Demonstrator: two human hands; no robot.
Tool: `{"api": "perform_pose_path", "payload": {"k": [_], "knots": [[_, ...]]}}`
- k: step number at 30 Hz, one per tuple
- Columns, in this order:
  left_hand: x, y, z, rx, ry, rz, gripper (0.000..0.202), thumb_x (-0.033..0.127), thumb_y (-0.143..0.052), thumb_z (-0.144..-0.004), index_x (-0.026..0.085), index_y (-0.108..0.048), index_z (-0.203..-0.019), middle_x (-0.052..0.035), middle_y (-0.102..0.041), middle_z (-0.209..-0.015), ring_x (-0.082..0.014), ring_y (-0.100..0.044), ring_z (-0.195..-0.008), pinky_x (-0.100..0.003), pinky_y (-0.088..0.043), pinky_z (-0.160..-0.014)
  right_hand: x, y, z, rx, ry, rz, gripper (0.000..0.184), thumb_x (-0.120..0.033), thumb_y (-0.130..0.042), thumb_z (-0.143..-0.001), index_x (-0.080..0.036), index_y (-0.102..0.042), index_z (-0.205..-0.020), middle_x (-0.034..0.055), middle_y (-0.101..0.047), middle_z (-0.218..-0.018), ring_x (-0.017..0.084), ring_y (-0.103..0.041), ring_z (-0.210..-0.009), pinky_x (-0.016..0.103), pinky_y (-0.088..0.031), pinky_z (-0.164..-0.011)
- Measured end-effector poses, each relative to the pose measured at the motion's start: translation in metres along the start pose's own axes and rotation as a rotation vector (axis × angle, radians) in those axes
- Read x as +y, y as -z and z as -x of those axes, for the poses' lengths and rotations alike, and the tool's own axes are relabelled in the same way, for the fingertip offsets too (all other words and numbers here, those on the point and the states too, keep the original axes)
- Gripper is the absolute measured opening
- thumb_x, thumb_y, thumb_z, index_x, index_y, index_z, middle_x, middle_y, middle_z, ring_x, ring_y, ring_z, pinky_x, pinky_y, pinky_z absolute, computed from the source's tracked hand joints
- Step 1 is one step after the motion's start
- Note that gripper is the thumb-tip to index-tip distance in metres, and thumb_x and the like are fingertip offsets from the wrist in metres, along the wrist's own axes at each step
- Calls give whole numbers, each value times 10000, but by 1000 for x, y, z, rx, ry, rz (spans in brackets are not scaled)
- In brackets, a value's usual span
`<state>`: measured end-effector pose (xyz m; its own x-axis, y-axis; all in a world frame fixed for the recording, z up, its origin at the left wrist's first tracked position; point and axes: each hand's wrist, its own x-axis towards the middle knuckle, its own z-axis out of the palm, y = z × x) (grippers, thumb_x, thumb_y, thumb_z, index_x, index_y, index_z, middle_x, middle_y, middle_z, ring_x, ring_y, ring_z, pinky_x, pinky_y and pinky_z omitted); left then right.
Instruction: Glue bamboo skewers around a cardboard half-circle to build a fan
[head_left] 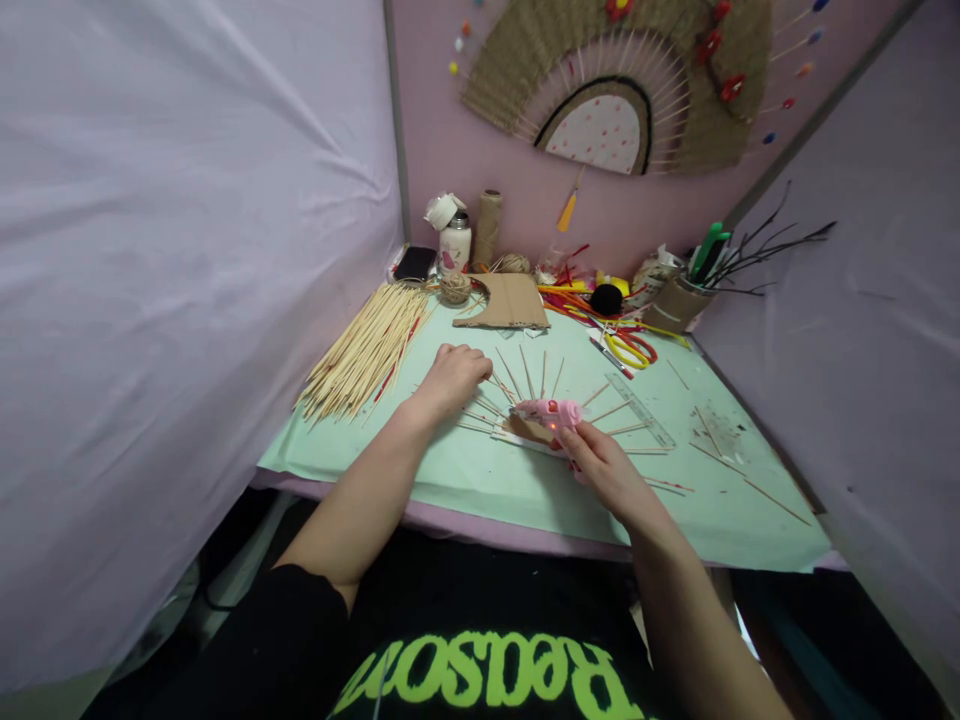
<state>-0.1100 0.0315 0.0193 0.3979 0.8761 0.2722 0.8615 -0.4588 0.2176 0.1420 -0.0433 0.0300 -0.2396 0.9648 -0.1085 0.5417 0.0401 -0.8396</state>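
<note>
Fingers (pixel 592 436) of the right hand (pixel 606 468) wrap the pink glue gun (pixel 551 411), likely light and best held by its grip, while the left hand (pixel 460 375) curls beside thin, probably brittle sticks (pixel 527 371), whether pinching any I can't tell.

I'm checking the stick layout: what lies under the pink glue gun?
Under the pink glue gun, part of a brown, cardboard-like piece shows, with thin wooden sticks fanning around it. The gun and right hand hide the rest.

The glue gun (pixel 551 411) is pink, the tablecloth (pixel 457 482) pale green.
</note>
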Motion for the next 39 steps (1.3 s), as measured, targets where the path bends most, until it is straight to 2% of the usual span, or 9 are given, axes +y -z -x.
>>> {"api": "perform_pose_path", "payload": {"k": [10,20,27,39], "knots": [[3,0,0,-1,6,12,180,149,-513,-895,182,-685,-851,-95,-690,-922,-242,-551,-917,-400,-281,-811,1,0,-1,8,2,-9,461,-612,-446,-891,-196,-643,-864,54,-668,-828,205,-560,-759,290,-440,-641],[4,1,1,-24,-8,14,201,113,-499,-853,178,-688,-873,-104,-697,-944,-243,-546,-921,-418,-293,-833,5,1,2,18,-1,13,473,-628,-442,-897,-197,-634,-864,41,-640,-776,192,-545,-717,282,-447,-623],[5,2,2,-32,-30,-9,168,117,-521,-866,180,-676,-879,-85,-710,-950,-240,-560,-918,-414,-280,-811,4,6,5,8,16,33,458,-613,-434,-902,-202,-630,-852,51,-661,-816,190,-550,-701,287,-446,-618],[6,3,2,-69,-49,18,128,118,-556,-853,180,-659,-807,-78,-702,-897,-233,-567,-922,-398,-276,-818,8,10,4,-4,32,64,476,-621,-430,-905,-194,-633,-853,46,-654,-780,186,-552,-675,300,-442,-629]]}}
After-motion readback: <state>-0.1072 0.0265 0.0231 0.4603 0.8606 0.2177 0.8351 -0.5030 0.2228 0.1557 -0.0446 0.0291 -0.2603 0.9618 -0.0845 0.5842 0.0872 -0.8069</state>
